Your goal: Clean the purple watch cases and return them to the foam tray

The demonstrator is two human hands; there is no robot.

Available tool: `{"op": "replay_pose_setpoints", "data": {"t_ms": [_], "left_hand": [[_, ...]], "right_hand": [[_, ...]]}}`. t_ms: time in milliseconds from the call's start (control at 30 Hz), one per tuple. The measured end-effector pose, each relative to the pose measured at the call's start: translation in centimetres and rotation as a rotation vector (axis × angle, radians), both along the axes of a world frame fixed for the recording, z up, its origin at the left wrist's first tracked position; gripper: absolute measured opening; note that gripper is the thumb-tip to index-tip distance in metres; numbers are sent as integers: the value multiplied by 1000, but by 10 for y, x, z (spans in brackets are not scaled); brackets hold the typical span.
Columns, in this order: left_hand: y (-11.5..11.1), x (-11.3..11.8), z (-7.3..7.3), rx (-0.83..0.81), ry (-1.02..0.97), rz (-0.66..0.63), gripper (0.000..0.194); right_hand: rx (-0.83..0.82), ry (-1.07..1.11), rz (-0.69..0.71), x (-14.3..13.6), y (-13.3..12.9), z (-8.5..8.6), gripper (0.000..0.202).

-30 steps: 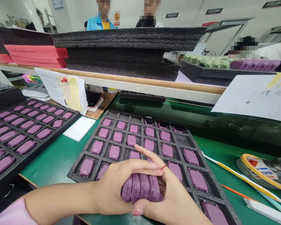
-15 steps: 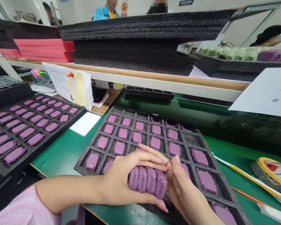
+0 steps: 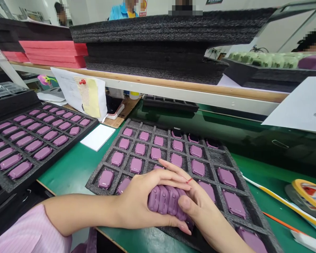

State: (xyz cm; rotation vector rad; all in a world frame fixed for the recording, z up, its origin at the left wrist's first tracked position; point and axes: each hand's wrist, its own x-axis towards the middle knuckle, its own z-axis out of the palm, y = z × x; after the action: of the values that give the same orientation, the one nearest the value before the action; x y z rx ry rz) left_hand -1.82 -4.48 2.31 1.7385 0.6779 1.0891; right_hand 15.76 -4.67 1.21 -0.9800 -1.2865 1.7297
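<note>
My left hand (image 3: 139,200) is wrapped round a row of several purple watch cases (image 3: 163,200), thumb below and fingers above. From the right, my right hand (image 3: 200,207) presses against the same row, its thumb over the rightmost case and its fingers meeting those of my left hand. A red band shows near one of the fingers. Both hands are above a black foam tray (image 3: 152,129), whose compartments hold more purple cases (image 3: 117,158). Some compartments under my hands are hidden.
A second foam tray (image 3: 81,135) of purple cases lies at the left, beside a white pad (image 3: 98,137). Stacked black foam (image 3: 158,63) rests on the shelf (image 3: 173,92). Tape (image 3: 309,196) and thin sticks lie at the right. People are visible behind.
My right thumb has come down over the right end of the row of cases. The row is turned slightly, and the whole view has shifted a little.
</note>
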Motion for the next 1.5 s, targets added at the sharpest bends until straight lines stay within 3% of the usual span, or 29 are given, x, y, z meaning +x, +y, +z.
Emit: {"op": "replay_pose_setpoints", "data": {"t_ms": [133, 300, 500, 600, 667, 733, 833, 967, 1133, 1333, 1500], "left_hand": [[1, 0, -4, 101, 21, -6, 55], [4, -2, -12, 291, 45, 6, 59], [0, -2, -17, 258, 152, 34, 80], [-3, -2, -9, -15, 112, -17, 108], [-3, -1, -1, -335, 48, -83, 130], [-3, 1, 5, -630, -60, -160, 139], [-2, 7, 7, -818, -168, -166, 121], [-2, 12, -2, -806, -257, -77, 96], [-5, 13, -5, -810, -300, -47, 90], [-6, 14, -1, -857, -339, -40, 85], [-5, 14, -3, -887, -356, -28, 67]], "right_hand": [[55, -81, -42, -5, -1, 1, 109], [300, -231, -162, -8, -6, 7, 114], [645, -356, -249, -4, -6, 6, 105], [693, -388, -246, -2, -5, 4, 108], [715, -412, -253, 0, -4, 4, 109], [749, -426, -245, 0, -3, 4, 109], [766, -448, -195, -2, -1, 4, 104], [782, -487, -178, -5, 1, 5, 101], [776, -526, -191, -6, 1, 0, 101], [929, -571, -238, -9, 1, -9, 99], [938, -600, -213, -10, 0, -5, 107]]}}
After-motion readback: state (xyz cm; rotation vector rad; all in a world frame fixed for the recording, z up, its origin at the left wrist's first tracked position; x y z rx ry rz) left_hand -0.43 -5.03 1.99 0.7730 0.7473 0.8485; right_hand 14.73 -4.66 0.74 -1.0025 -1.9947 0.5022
